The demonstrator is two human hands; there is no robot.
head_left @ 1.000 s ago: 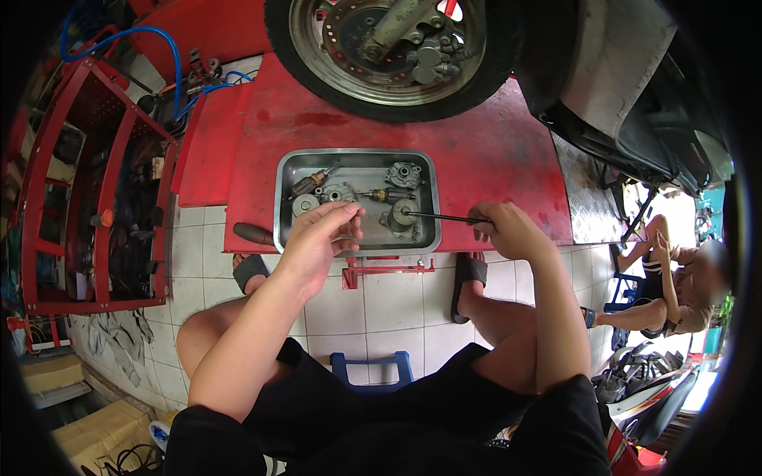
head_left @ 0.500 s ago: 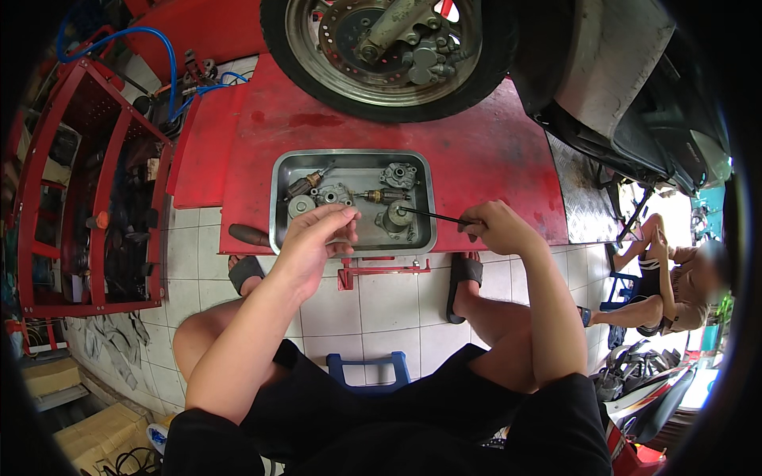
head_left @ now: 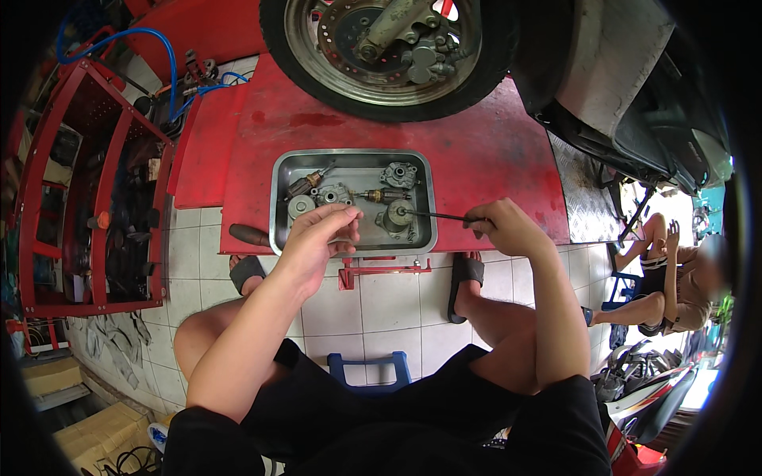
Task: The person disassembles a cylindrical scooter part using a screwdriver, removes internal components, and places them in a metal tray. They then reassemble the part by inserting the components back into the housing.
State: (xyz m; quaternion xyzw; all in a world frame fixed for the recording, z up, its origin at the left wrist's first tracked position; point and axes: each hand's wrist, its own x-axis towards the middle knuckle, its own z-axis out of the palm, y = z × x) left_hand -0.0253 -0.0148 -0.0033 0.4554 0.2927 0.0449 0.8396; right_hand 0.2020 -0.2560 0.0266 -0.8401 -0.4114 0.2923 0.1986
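Note:
A steel tray (head_left: 275, 198) holds greasy motor parts. Among them are two armatures with copper-coloured windings (head_left: 304, 186) (head_left: 382, 195), cast metal covers (head_left: 399, 174) (head_left: 331, 194) and a cylindrical motor housing (head_left: 394, 216) at the right. My right hand (head_left: 508, 228) is closed round one end of a thin black rod-like tool (head_left: 444, 216). The tool's far tip meets the housing's round top. Over the tray's near left edge, my left hand (head_left: 321, 238) has its thumb and forefinger pinched together and the other fingers curled. What they hold, if anything, is too small to make out.
The tray rests on a red platform (head_left: 492, 159), beneath a motorcycle wheel (head_left: 389, 107). A dark tool handle (head_left: 249, 234) lies left of the tray. A red shelf cart (head_left: 99, 206) stands at left, a blue stool (head_left: 369, 373) below me. Another person (head_left: 675, 278) sits at right.
My right hand has shifted slightly to the right and up, and the rod lies a little flatter, its tip still at the housing. My left hand has barely moved. The other person's hand has risen.

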